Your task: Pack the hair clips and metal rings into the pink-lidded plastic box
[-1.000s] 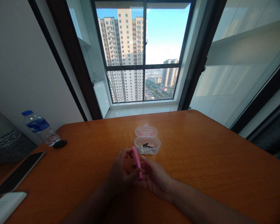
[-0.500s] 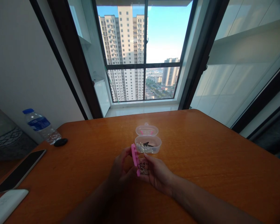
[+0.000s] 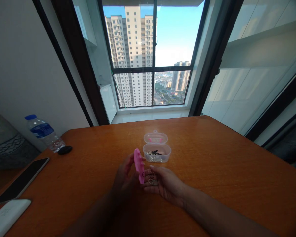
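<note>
Turned broadside since the earlier frame, the pink ribbed plastic piece [image 3: 139,166] now shows its wide, bumpy face instead of its narrow edge, and it leans slightly from upright. Fingers of the left hand [image 3: 124,174] curl around it, gripping it against the thumb side. The right hand [image 3: 165,184] lies palm up and just beside the lower end of the piece, with its fingers stretched out toward it. Thin wire rings [image 3: 150,177] sit in a small cluster at those fingertips; whether the fingers pinch them or the rings merely rest there, I cannot tell.

Both hands hover over the near middle of the orange wooden table [image 3: 212,148]. Just beyond them, on the far side, stands a clear plastic box [image 3: 157,152] holding a jumble of dark and silver metal bits [image 3: 153,154]. Its clear hinged lid [image 3: 155,138] lies open on the far side, with pink marks inside.

Toward the left edge of the table are a water bottle [image 3: 44,134] with a blue cap and label, a black oval object [image 3: 64,150], a dark phone [image 3: 21,181], and a white rounded object [image 3: 8,217]. Past the far edge, a tall window [image 3: 150,56] looks out on high-rise tower blocks.
</note>
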`<action>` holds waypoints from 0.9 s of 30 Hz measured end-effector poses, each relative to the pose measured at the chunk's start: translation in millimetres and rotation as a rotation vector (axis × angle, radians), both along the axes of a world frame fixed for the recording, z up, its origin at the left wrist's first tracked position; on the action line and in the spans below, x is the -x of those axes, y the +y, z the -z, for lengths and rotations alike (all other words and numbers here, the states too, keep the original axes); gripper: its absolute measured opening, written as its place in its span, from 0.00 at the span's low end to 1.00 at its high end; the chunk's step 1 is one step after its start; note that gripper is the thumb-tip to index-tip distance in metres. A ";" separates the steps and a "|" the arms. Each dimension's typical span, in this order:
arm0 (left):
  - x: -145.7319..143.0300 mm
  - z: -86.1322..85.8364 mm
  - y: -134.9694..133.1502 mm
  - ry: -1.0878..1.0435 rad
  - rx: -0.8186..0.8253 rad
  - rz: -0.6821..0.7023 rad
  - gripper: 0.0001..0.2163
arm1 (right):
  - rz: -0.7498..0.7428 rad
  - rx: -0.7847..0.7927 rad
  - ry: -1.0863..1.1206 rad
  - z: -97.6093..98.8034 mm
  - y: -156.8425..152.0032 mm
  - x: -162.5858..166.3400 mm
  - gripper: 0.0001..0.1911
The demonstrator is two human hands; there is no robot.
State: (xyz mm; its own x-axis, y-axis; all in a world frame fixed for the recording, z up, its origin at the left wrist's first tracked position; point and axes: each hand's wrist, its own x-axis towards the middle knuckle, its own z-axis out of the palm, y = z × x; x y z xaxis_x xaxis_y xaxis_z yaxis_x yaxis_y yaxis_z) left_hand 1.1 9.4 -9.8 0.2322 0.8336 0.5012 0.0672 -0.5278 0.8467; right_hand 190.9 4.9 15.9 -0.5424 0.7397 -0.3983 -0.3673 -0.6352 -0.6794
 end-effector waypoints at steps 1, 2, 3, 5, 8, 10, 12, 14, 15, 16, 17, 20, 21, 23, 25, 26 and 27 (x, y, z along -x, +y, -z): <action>-0.6 -1.2 -0.9 0.058 -0.035 0.018 0.24 | 0.003 -0.016 -0.003 0.3 -0.3 0.3 0.16; -1.5 -2.4 -2.0 0.113 -0.072 0.034 0.23 | 0.003 -0.038 -0.011 0.7 -0.7 0.7 0.14; -2.4 -3.5 -3.1 0.160 -0.109 0.045 0.24 | 0.003 -0.062 -0.023 1.2 -1.1 1.0 0.12; -4.0 -5.2 -4.6 0.214 -0.168 0.055 0.24 | -0.007 -0.103 -0.053 2.1 -1.8 1.4 0.11; -4.3 -5.5 -4.6 0.225 -0.208 0.047 0.25 | -0.033 -0.123 -0.092 4.0 -1.9 0.9 0.13; -3.0 -4.3 -3.8 0.223 -0.210 0.036 0.25 | -0.038 -0.124 -0.115 5.0 -1.4 0.1 0.14; -1.5 -2.5 -3.2 0.213 -0.207 0.023 0.26 | -0.039 -0.122 -0.135 5.4 -0.8 -0.3 0.14; -0.3 -0.8 -2.9 0.182 -0.197 0.007 0.26 | -0.043 -0.121 -0.143 5.0 -0.6 -0.3 0.12; 0.3 0.0 -2.6 0.149 -0.183 -0.011 0.25 | -0.044 -0.115 -0.147 4.7 -0.7 0.0 0.11; 1.0 0.8 -1.9 0.105 -0.160 -0.037 0.24 | -0.041 -0.104 -0.154 4.3 -0.9 0.2 0.11; 1.9 1.6 -0.7 0.052 -0.128 -0.074 0.24 | -0.035 -0.092 -0.160 3.9 -1.0 0.5 0.10; 7.1 3.3 6.7 -0.119 -0.014 -0.230 0.23 | -0.017 -0.058 -0.171 3.4 -0.5 0.6 0.12; 9.9 3.4 10.3 -0.166 0.020 -0.288 0.23 | -0.019 -0.037 -0.170 3.3 0.2 0.4 0.12; 16.6 3.0 18.3 -0.235 0.067 -0.403 0.23 | -0.030 0.017 -0.170 2.9 2.5 0.6 0.11; 24.3 2.4 26.3 -0.270 0.077 -0.500 0.22 | -0.040 0.061 -0.194 2.1 5.2 2.7 0.08; 28.2 2.3 30.0 -0.279 0.072 -0.540 0.22 | -0.059 0.050 -0.229 1.5 6.4 5.0 0.09; 32.0 2.5 33.4 -0.288 0.065 -0.577 0.22 | -0.087 -0.001 -0.293 0.8 7.2 8.6 0.12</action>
State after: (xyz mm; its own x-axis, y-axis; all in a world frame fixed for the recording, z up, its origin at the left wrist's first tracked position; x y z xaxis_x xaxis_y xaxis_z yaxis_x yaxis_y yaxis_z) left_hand -30.9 42.9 -12.3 -0.3980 0.8151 0.4210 0.0905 -0.4218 0.9022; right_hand 182.3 12.1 15.1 -0.4660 0.6957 -0.5466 -0.0994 -0.6550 -0.7490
